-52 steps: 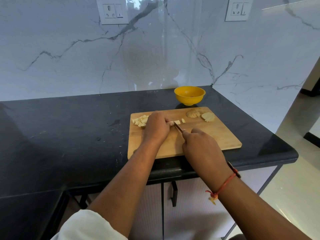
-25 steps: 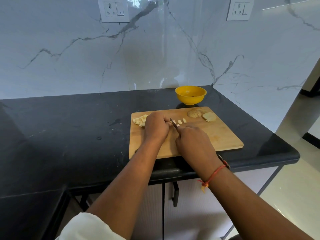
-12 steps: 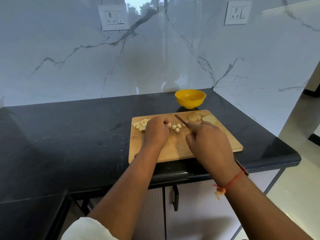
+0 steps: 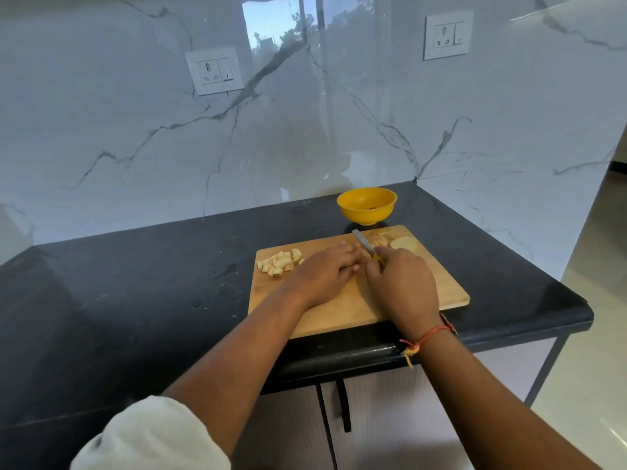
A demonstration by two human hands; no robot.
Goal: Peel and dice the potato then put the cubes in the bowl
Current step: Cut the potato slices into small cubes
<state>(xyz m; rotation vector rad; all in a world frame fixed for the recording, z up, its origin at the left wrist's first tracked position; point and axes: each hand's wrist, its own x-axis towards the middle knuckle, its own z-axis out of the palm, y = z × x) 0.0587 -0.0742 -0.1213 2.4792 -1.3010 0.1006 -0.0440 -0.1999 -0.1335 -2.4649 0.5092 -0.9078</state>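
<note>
A wooden cutting board (image 4: pixel 441 286) lies on the black counter. A pile of pale potato cubes (image 4: pixel 280 261) sits at its far left. Uncut potato slices (image 4: pixel 402 243) lie at the far right corner. The yellow bowl (image 4: pixel 367 205) stands just behind the board. My left hand (image 4: pixel 322 273) rests on the board with fingers curled down over small potato pieces, which it mostly hides. My right hand (image 4: pixel 402 286), touching the left, is shut on a knife (image 4: pixel 363 244) whose blade points away, toward the bowl.
The black counter (image 4: pixel 152 300) stretches to the left and ends in an edge right of the board. A white marble wall with two sockets rises behind. Cabinet doors with a black handle (image 4: pixel 342 405) are below the counter front.
My right hand has shifted left against my left hand, and the blade now points away toward the bowl. The loose cubes seen between the hands are now under my left fingers. The view has tilted up.
</note>
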